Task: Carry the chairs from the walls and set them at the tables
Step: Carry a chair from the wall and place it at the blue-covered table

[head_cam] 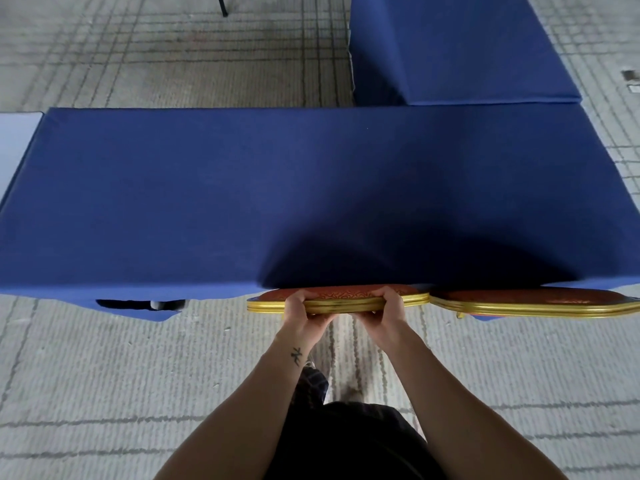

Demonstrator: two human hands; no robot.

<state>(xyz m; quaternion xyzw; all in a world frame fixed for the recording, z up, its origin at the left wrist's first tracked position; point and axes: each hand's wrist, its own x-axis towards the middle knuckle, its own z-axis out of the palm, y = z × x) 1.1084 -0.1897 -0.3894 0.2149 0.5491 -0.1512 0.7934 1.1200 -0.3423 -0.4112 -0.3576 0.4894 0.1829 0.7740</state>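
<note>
A chair with a gold frame and a red patterned back [343,299] stands against the near edge of a long table under a blue cloth [311,188]. Only the top of its backrest shows; seat and legs are hidden below. My left hand [303,308] and my right hand [386,306] both grip that top rail, fingers curled over it. A second chair of the same kind [533,303] stands right beside it on the right, pushed in at the same table, the two backrests nearly touching.
Another blue-covered table [450,46] joins the long one at the far right. A pale surface [17,147] adjoins the table's left end. Grey lined carpet [138,375] lies all around. A dark leg [223,5] stands far back. The cloth's near left corner hangs loose, with something dark under it [138,304].
</note>
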